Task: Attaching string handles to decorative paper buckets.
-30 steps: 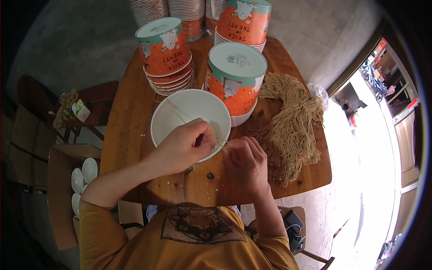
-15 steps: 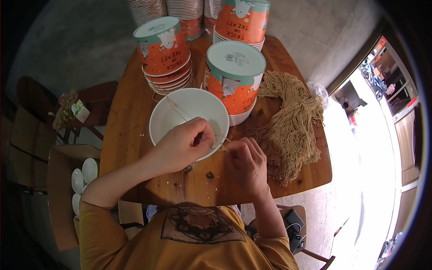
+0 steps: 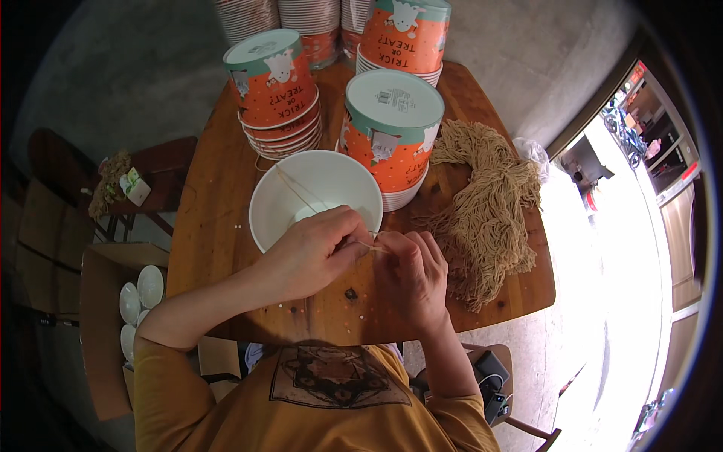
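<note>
A paper bucket (image 3: pixel 290 218), white inside, faces me with its mouth at the table's near middle. A thin tan cord (image 3: pixel 296 188) crosses its mouth from the far rim down to my hands. My left hand (image 3: pixel 324 245) is closed in a pinch on the cord, over the bucket's near rim. Beside it, almost touching, my right hand (image 3: pixel 414 267) pinches the cord's other part at the rim's right side. The fingertips partly hide the cord there. To the right of my right hand lies a thick bundle of tan cords (image 3: pixel 493 215).
Stacks of upside-down orange and green buckets stand behind, one at left (image 3: pixel 271 83), one near the centre (image 3: pixel 392 135), one at back right (image 3: pixel 407 38). An open carton (image 3: pixel 105 324) with white round pieces sits left of the wooden table (image 3: pixel 218 218). A chair (image 3: pixel 497 361) holds black devices.
My left hand has moved slightly right and down, its fingertips now meeting those of my right hand. The right hand stays nearly in place.
</note>
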